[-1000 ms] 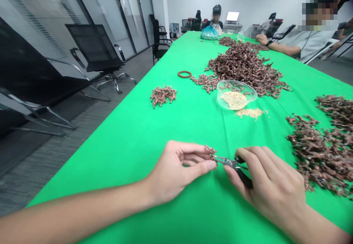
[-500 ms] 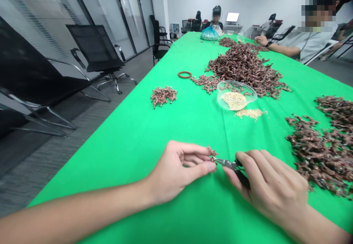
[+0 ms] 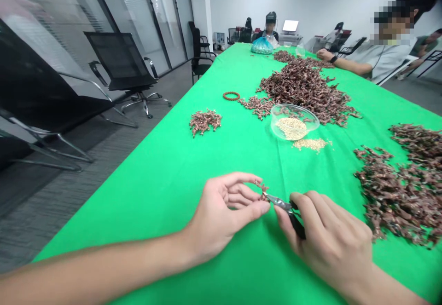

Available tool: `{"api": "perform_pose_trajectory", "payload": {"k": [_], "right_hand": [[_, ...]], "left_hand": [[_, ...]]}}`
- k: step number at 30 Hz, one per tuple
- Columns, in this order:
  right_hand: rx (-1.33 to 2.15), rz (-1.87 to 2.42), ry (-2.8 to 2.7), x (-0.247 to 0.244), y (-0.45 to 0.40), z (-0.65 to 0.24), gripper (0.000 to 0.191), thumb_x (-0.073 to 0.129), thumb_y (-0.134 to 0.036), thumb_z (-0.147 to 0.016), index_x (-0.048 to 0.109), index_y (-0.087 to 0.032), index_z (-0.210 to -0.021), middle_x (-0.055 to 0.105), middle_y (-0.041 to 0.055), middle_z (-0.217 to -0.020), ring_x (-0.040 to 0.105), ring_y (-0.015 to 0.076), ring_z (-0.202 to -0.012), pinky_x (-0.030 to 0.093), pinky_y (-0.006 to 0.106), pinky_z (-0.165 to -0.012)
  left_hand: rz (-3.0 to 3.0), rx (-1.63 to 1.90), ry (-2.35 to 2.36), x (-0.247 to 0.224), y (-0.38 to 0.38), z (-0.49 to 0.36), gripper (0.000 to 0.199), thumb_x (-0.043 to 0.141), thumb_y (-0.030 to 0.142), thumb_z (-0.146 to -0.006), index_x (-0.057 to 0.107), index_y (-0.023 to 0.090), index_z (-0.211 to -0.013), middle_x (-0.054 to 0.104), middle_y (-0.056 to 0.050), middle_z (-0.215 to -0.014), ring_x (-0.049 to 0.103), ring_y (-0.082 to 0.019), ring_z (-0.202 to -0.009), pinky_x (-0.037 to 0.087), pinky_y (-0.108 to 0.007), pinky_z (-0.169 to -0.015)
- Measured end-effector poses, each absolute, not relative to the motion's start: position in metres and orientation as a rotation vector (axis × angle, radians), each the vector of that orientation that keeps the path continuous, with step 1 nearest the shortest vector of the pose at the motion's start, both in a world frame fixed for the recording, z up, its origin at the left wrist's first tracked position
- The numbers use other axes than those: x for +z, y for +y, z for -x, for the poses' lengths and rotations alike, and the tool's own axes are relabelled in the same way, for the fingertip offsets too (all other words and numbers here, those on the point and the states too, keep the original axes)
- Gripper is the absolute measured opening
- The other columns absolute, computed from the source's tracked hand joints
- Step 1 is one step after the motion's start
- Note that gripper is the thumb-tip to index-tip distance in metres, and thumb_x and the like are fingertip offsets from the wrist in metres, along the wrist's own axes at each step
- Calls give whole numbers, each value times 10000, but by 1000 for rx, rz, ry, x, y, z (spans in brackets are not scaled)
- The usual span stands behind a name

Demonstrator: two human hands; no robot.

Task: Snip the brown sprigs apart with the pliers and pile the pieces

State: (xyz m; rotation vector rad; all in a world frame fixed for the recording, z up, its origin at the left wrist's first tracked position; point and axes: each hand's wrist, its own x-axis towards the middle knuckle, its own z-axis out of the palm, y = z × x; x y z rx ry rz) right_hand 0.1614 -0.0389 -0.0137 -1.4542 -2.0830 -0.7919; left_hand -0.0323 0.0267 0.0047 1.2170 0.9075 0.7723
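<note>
My left hand [image 3: 223,213] pinches a small branched copper-coloured piece [image 3: 261,190] between thumb and fingertips, above the green tablecloth [image 3: 165,194]. My right hand [image 3: 326,240] grips small black-handled pliers [image 3: 280,203], and their steel jaws reach the piece at its lower end. The handles are partly hidden by my fingers. To the right of my right hand lies a large heap of similar copper-coloured pieces [image 3: 393,194].
Farther along the table are a big copper-coloured heap [image 3: 300,89], a small heap [image 3: 204,122], a brown bead bracelet [image 3: 231,95], and a clear bowl [image 3: 293,122] of pale beads. A seated co-worker's hand [image 3: 324,55] rests at the far right. Chairs stand left of the table.
My right hand and the pliers have shifted slightly left, and the pliers now tilt more steeply. My left hand has turned the piece a little. The view has tilted slightly.
</note>
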Motion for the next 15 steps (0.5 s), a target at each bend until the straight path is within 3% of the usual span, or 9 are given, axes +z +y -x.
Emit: {"api": "perform_pose_trajectory", "payload": {"k": [6, 11, 15], "right_hand": [[-733, 1488, -2060, -12, -41, -157, 266, 580, -392, -940, 581, -163, -804, 589, 39, -697, 529, 169, -617, 318, 324, -561], [-759, 1402, -2092, -9, -42, -164, 245, 599, -377, -932, 584, -147, -848, 631, 78, -775, 552, 184, -662, 320, 331, -564], [-749, 1351, -2094, -8, -41, -167, 219, 622, -343, -923, 588, -131, -879, 646, 97, -794, 560, 189, -671, 319, 328, -559]], "left_hand": [[-1235, 860, 904, 7, 14, 29, 397, 858, 249, -707, 605, 168, -1002, 755, -16, -848, 716, -129, -796, 552, -185, -724], [-1121, 748, 692, 12, 21, 36, 309, 789, 262, -797, 571, 149, -986, 756, -43, -837, 704, -116, -696, 556, -203, -658], [-1036, 642, 536, 12, 31, 40, 291, 778, 173, -803, 558, 142, -992, 779, -85, -855, 746, -165, -754, 585, -236, -671]]}}
